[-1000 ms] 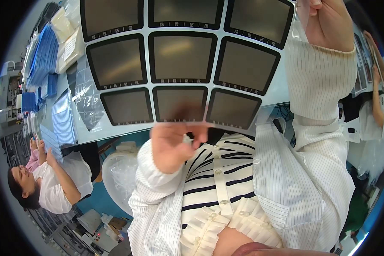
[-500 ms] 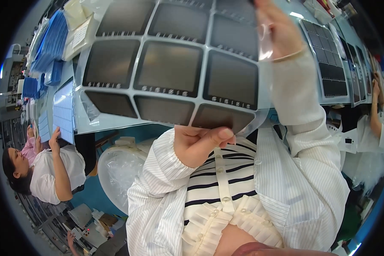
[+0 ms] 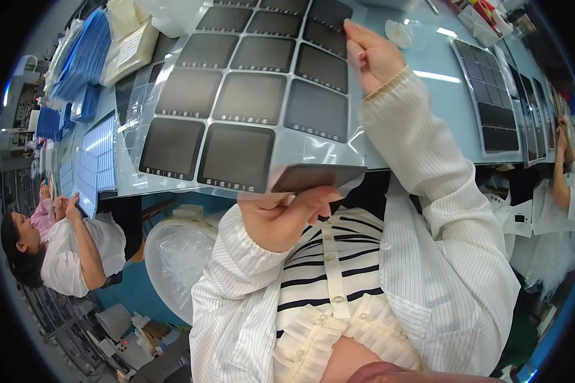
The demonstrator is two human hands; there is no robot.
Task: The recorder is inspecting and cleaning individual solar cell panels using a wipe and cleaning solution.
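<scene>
Sheet of dark rectangular panels (image 3: 249, 99) is in front of you, over the counter (image 3: 421, 118), its near end at the counter's near edge; can't tell if the far end rests on anything. Your left hand (image 3: 278, 220) has thumb and fingers clamped on the lower-right panel (image 3: 319, 177), tilted out of line with the rest; can't tell if it's fully joined. Your right hand (image 3: 377, 60) has fingers pinched together on the sheet's upper right edge. Handling, my guess: light, bendy backing, stiffer panels; glossy, so slippery and easily smudged or creased. Best hold: clear margins and panel rims, off the dark faces, both ends supported so it doesn't fold.
</scene>
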